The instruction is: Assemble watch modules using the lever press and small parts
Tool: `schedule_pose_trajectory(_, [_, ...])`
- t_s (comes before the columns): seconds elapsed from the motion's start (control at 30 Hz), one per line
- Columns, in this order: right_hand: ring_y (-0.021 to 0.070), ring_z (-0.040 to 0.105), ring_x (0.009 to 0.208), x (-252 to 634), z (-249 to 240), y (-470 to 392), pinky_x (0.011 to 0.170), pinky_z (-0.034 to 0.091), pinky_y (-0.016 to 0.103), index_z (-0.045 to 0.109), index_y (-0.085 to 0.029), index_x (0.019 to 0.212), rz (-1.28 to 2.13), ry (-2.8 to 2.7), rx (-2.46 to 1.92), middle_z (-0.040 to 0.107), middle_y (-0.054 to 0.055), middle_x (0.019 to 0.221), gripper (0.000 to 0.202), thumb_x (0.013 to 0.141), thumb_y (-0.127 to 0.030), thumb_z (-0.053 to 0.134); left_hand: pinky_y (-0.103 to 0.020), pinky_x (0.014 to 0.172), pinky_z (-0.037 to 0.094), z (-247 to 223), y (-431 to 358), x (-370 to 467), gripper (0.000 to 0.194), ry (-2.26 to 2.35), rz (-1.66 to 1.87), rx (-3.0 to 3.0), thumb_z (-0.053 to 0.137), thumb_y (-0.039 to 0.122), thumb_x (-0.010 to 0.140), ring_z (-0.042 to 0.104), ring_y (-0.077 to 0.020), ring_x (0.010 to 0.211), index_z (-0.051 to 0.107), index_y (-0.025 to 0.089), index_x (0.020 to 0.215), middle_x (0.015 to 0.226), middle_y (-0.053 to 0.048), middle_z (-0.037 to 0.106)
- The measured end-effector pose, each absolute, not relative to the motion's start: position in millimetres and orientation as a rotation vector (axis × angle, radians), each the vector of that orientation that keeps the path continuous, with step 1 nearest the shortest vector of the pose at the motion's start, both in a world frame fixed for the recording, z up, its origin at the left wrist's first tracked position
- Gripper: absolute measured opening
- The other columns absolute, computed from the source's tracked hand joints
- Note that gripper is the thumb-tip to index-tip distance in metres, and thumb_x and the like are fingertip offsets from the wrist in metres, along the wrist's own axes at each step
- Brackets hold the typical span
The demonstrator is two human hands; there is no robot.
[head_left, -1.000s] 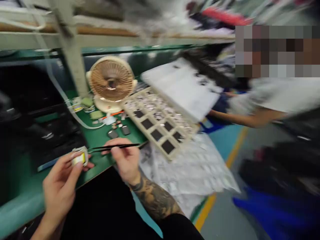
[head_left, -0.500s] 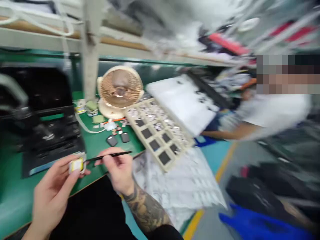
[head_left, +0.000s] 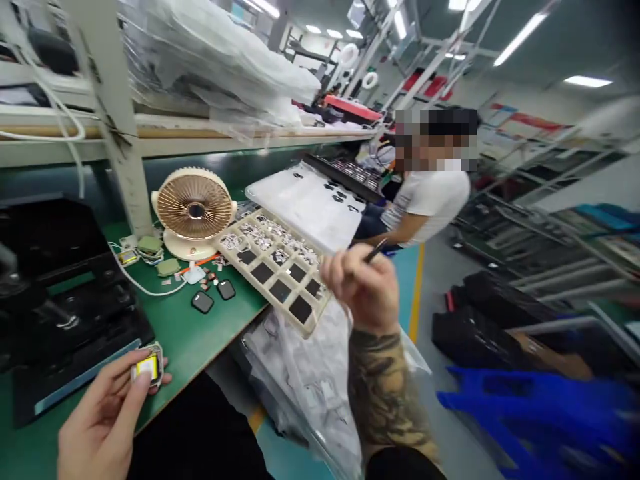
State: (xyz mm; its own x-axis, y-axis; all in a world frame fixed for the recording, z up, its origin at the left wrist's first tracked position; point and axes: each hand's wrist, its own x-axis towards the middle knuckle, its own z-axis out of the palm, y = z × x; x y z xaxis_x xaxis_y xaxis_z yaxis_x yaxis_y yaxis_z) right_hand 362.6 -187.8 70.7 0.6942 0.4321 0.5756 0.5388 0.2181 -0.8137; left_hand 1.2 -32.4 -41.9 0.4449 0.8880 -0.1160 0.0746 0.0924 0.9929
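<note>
At the lower left, my left hand (head_left: pixel 107 407) pinches a small open device (head_left: pixel 147 367) between thumb and fingertips. A white label and yellow edging show inside its pale case, like a small battery pack. My right hand (head_left: pixel 363 287), slightly blurred, is raised over the right end of the compartment tray (head_left: pixel 280 310). Its fingers are closed round a slim black tool (head_left: pixel 375 251), whose end sticks out past the knuckles; the rest is hidden. The tray's near compartments hold dark square pieces, the far ones small white parts.
On the green bench (head_left: pixel 215 333) lie two black rounded covers (head_left: pixel 203 302), a white cable and small parts, before a beige fan (head_left: pixel 195 210). A black fixture (head_left: pixel 75 320) stands left. Behind the tray is a white sheet (head_left: pixel 310 207); beyond sits a person (head_left: pixel 435 200).
My right hand has moved away from the device, up and right over the tray, with the black tool. My left hand still holds the device. The view has swung right and up.
</note>
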Motion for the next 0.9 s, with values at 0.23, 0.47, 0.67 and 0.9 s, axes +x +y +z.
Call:
schedule_pose_trajectory(0.23, [0.0159, 0.075, 0.075, 347.1, 59.7, -153.6, 0.076, 0.061, 0.032, 0.084, -0.021, 0.114, -0.707, -0.842, -1.410, 0.078, 0.003, 0.088, 0.018, 0.106, -0.036, 0.078, -0.038, 0.097, 0.076, -38.2, -36.0, 4.7, 0.071, 0.915, 0.814, 1.252, 0.081, 0.052, 0.106, 0.089, -0.0274, 0.099, 0.059, 0.027, 0.168, 0.124, -0.008, 0.087])
schedule_pose_trajectory(0.47, [0.0208, 0.074, 0.105, 235.8, -24.1, -102.7, 0.089, 0.059, 0.037, 0.075, -0.021, 0.137, -0.350, -2.051, -1.447, 0.079, 0.008, 0.113, 0.030, 0.111, -0.013, 0.064, -0.033, 0.090, 0.077, -51.4, -32.2, -2.3, 0.046, 0.939, 0.844, 1.345, 0.086, 0.050, 0.102, 0.090, -0.0291, 0.099, 0.081, 0.020, 0.136, 0.123, -0.011, 0.089])
schedule_pose_trajectory(0.67, [0.0225, 0.068, 0.118, 239.8, -16.8, -90.1, 0.097, 0.055, 0.039, 0.070, -0.017, 0.141, -0.336, -2.337, -1.683, 0.077, 0.011, 0.126, 0.031, 0.117, -0.017, 0.051, -0.032, 0.090, 0.077, -57.7, -28.2, -7.1, 0.048, 0.889, 0.793, 1.389, 0.087, 0.050, 0.101, 0.090, -0.0305, 0.101, 0.080, 0.021, 0.139, 0.124, -0.010, 0.089])
schedule_pose_trajectory(0.9, [0.0280, 0.069, 0.116, 385.4, 30.3, -154.2, 0.105, 0.055, 0.045, 0.079, -0.020, 0.127, -0.344, -1.571, -2.342, 0.077, 0.013, 0.122, 0.026, 0.110, -0.019, 0.059, -0.022, 0.092, 0.073, -43.3, -35.8, -1.2, 0.048, 0.884, 0.798, 1.389, 0.084, 0.049, 0.104, 0.090, -0.0253, 0.103, 0.076, 0.024, 0.144, 0.126, -0.007, 0.089])
